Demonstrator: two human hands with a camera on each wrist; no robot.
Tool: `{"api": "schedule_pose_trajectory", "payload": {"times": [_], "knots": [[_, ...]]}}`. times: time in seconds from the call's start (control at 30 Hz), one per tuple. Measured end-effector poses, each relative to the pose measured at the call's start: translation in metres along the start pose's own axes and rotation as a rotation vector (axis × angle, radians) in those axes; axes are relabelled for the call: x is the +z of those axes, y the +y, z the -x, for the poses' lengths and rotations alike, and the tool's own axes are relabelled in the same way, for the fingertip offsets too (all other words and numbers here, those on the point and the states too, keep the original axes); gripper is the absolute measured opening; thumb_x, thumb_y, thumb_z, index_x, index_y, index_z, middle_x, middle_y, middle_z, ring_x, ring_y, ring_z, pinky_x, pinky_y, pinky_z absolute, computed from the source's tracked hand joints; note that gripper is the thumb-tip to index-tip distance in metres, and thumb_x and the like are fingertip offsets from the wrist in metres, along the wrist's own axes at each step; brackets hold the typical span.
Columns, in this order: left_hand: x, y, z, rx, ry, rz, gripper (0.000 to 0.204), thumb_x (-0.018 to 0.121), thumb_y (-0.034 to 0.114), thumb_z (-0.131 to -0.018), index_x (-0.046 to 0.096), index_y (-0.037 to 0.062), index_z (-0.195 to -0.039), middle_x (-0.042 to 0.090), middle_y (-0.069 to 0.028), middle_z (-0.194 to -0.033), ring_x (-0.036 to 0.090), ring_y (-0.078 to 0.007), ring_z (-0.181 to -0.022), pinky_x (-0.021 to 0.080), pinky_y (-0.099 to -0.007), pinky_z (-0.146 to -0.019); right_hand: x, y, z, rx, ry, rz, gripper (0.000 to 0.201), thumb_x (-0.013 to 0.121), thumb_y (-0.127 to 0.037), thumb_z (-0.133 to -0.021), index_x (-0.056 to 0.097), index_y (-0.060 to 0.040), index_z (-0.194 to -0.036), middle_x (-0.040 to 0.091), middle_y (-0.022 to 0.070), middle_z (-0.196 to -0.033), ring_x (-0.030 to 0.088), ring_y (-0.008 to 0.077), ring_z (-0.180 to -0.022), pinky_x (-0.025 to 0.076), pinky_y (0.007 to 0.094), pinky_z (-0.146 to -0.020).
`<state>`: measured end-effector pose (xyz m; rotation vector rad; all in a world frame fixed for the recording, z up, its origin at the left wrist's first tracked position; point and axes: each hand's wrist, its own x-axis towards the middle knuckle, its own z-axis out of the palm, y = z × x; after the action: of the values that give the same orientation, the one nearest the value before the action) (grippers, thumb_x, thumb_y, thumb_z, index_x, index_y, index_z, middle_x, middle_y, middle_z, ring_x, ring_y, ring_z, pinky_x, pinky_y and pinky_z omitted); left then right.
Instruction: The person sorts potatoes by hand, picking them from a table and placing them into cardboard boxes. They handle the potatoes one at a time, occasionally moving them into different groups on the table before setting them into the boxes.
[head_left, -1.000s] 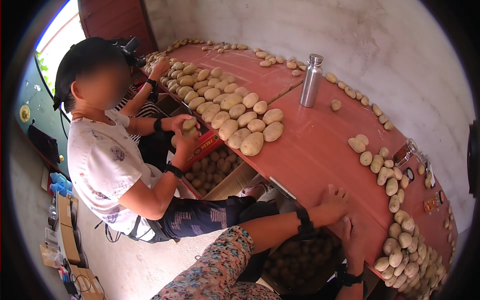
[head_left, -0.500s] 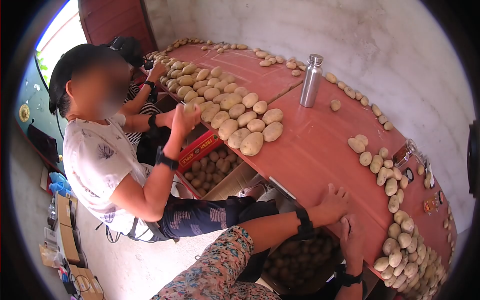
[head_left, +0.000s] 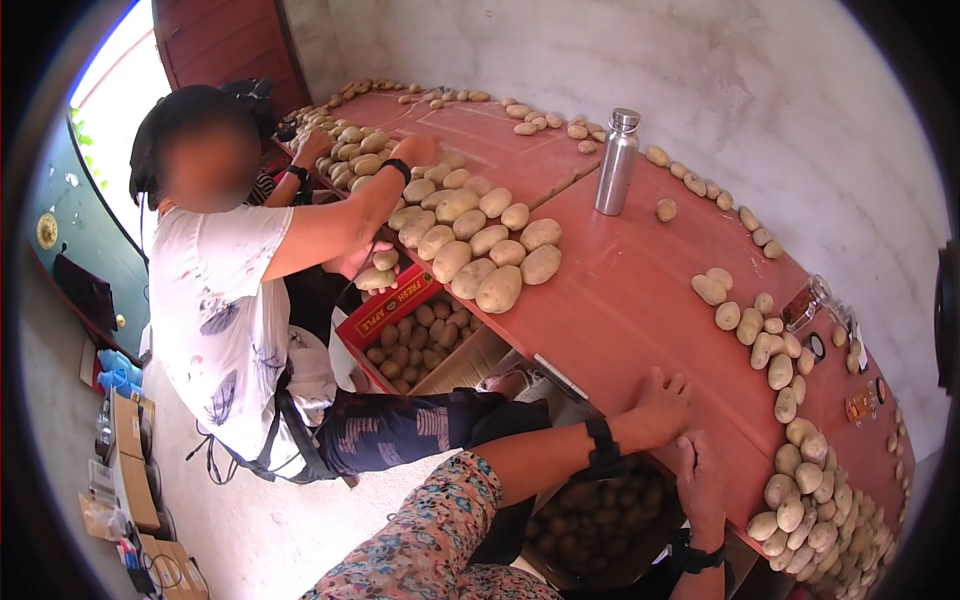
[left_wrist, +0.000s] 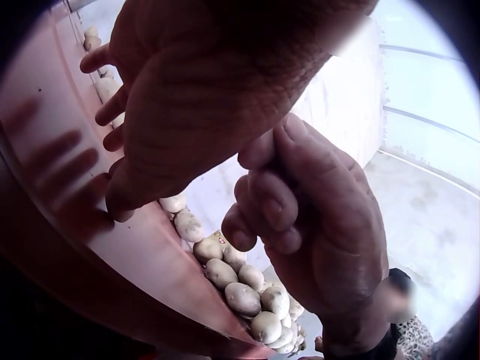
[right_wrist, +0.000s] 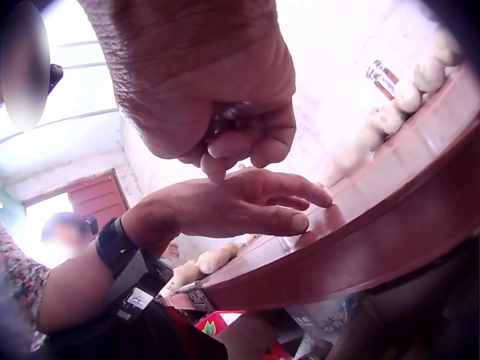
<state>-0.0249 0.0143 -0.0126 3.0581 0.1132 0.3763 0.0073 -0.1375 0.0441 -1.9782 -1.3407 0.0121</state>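
My left hand (head_left: 655,412) rests at the near edge of the red table (head_left: 600,330), its fingers spread and fairly straight, with nothing in its grasp. Just beside its heel is my right hand (head_left: 702,468), with loosely curled fingers and nothing held. In the left wrist view the right hand (left_wrist: 319,202) overlaps the left hand's heel. The right wrist view has the left hand (right_wrist: 240,206) with fingertips at the tabletop. Nearest on the right lies a pile of potatoes (head_left: 800,490).
Another person (head_left: 240,280) sits at left, one arm over rows of potatoes (head_left: 490,240), two potatoes in the other hand. A steel bottle (head_left: 618,165) and glass jar (head_left: 805,300) stand on the table. Below are a red box of potatoes (head_left: 390,300) and a dark bin (head_left: 560,545).
The other person, who held potatoes in both hands, has stretched one arm over the potato rows and lowered the other hand. My hands stay nearly where they were; the head view shifts slightly.
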Motion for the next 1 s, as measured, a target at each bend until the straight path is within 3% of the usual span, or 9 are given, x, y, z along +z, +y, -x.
{"api": "schedule_pose_trajectory", "payload": {"times": [0.37, 0.53, 0.67, 0.77, 0.93, 1.0], "knots": [[0.006, -0.005, 0.002, -0.004, 0.025, -0.054, 0.035, 0.070, 0.023, -0.074, 0.071, 0.0065, -0.105, 0.055, -0.0171, -0.127, 0.045, -0.0360, -0.124, 0.036, -0.0658, -0.092, 0.005, 0.004, 0.000, -0.019, -0.016, 0.008, 0.005, 0.059, -0.005, -0.091, 0.058, -0.0016, -0.089, 0.062, 0.0197, -0.079, 0.061, 0.0410, -0.072, 0.048, 0.0438, -0.061], [-0.008, -0.006, 0.000, -0.005, -0.069, -0.041, 0.037, 0.070, 0.025, -0.075, 0.071, 0.0072, -0.108, 0.053, -0.0173, -0.131, 0.044, -0.0362, -0.125, 0.036, -0.0657, -0.092, 0.005, 0.000, -0.002, -0.016, -0.026, 0.029, 0.004, 0.059, -0.005, -0.091, 0.058, -0.0024, -0.089, 0.062, 0.0197, -0.079, 0.060, 0.0411, -0.072, 0.048, 0.0443, -0.061], [-0.016, -0.006, -0.002, -0.025, -0.033, -0.055, 0.039, 0.070, 0.025, -0.076, 0.071, 0.0071, -0.110, 0.053, -0.0177, -0.133, 0.042, -0.0372, -0.129, 0.036, -0.0654, -0.095, 0.004, -0.001, -0.001, 0.003, -0.051, 0.017, 0.008, 0.056, -0.005, -0.094, 0.054, 0.0008, -0.089, 0.058, 0.0203, -0.079, 0.058, 0.0390, -0.073, 0.046, 0.0423, -0.065], [-0.023, -0.006, -0.007, -0.069, -0.055, -0.022, 0.041, 0.070, 0.024, -0.076, 0.070, 0.0066, -0.113, 0.051, -0.0180, -0.135, 0.040, -0.0380, -0.132, 0.035, -0.0648, -0.097, 0.003, 0.001, 0.000, -0.008, -0.039, 0.078, 0.004, 0.059, -0.006, -0.091, 0.058, -0.0031, -0.090, 0.062, 0.0197, -0.079, 0.060, 0.0415, -0.072, 0.047, 0.0451, -0.061], [-0.043, -0.005, -0.007, -0.097, -0.088, -0.027, 0.039, 0.067, 0.020, -0.079, 0.068, 0.0060, -0.115, 0.049, -0.0186, -0.138, 0.039, -0.0381, -0.134, 0.033, -0.0652, -0.099, 0.003, -0.001, 0.001, 0.026, -0.086, 0.102, 0.004, 0.059, -0.007, -0.091, 0.060, -0.0043, -0.093, 0.064, 0.0202, -0.084, 0.061, 0.0422, -0.078, 0.049, 0.0478, -0.067], [-0.057, -0.009, 0.000, -0.041, -0.042, 0.311, 0.033, 0.063, 0.018, -0.083, 0.069, 0.0050, -0.112, 0.049, -0.0197, -0.139, 0.040, -0.0389, -0.133, 0.033, -0.0665, -0.099, 0.007, -0.009, -0.003, -0.022, -0.020, 0.096, 0.007, 0.059, -0.009, -0.093, 0.062, -0.0032, -0.094, 0.064, 0.0203, -0.086, 0.062, 0.0416, -0.080, 0.049, 0.0463, -0.069]]}}
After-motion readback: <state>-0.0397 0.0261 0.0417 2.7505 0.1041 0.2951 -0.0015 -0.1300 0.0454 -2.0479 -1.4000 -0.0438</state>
